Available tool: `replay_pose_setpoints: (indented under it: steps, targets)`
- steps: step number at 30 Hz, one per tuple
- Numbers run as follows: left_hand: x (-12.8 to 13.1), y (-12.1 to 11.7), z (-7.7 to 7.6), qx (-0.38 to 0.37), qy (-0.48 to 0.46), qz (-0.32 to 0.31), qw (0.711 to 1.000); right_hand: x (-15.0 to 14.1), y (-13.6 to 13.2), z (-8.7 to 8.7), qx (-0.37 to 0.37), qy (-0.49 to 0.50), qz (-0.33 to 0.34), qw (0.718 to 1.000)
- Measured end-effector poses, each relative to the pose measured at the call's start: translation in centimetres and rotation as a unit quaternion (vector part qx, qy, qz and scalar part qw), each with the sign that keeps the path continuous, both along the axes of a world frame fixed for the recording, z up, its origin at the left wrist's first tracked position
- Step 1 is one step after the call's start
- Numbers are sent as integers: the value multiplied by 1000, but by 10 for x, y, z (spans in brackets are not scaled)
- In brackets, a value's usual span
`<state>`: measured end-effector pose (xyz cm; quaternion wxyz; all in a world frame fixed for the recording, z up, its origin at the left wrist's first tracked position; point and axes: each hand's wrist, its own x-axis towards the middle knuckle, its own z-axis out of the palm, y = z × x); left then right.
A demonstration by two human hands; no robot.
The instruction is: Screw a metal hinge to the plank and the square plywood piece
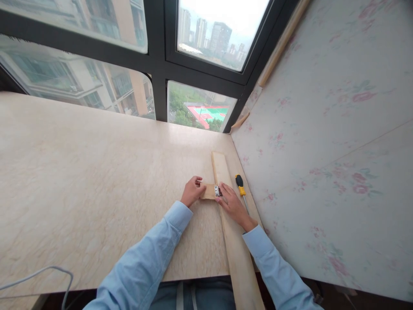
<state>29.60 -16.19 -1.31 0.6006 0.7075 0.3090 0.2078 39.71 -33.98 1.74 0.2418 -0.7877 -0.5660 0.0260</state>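
Note:
A long pale wooden plank lies on the marble-look table, running from the near edge toward the window. A small wooden block butts against its left side, with a small metal hinge at the joint. My left hand is closed, pinching the block's left end. My right hand rests on the plank, its fingers stretched forward onto the hinge.
A screwdriver with a yellow and black handle lies just right of the plank, near the floral wall panel. Dark-framed windows stand behind the table. A white cable loops off the near left edge.

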Motion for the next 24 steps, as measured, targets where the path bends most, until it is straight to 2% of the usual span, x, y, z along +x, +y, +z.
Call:
replay_pose_setpoints:
  steps: [9,16,24]
  targets:
    - [0,-2,4,25,-6,0,1000,-2,4,-2,3,-19,-20,1000]
    - [-1,-2,5,26,-16,9,999,-8,3,-11,5,-73,-37,997]
    - [0,-2,3,27,-23,7,999,-11,8,3,-46,-127,-25,990]
